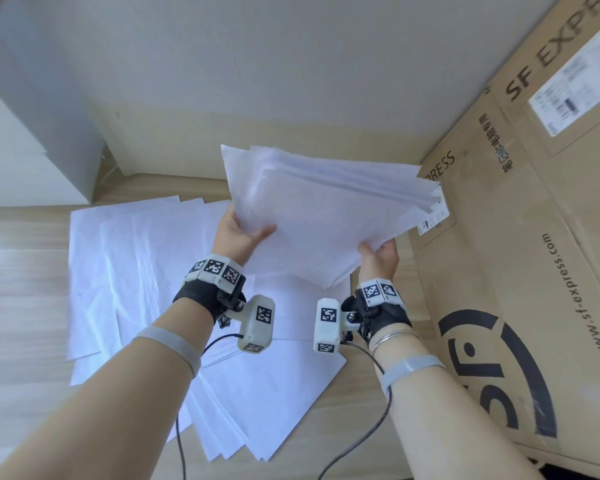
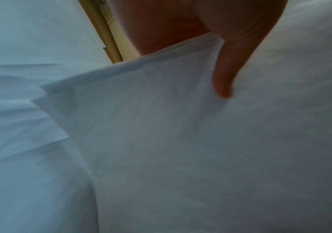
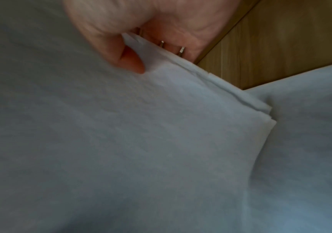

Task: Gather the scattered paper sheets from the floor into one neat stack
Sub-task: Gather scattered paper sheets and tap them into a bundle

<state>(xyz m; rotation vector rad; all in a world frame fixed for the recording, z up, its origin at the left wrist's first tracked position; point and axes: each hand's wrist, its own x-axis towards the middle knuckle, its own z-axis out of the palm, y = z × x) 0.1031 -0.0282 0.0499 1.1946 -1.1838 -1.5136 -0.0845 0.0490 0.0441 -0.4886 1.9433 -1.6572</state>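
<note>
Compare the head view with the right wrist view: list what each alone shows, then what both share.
Head view only: the left hand gripping the held stack, the loose sheets on the floor, and the SF Express cardboard box.

Right wrist view only: the stack's misaligned corner up close and rings on the fingers.

Both: the right hand pinching the stack's edge, and the wooden floor.

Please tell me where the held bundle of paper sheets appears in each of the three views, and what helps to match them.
Head: held bundle, centre, between left hand and right hand.
Left wrist: fills the centre and right.
Right wrist: fills the left and centre.
Shared landmark: the loose sheets on the floor under it.
</note>
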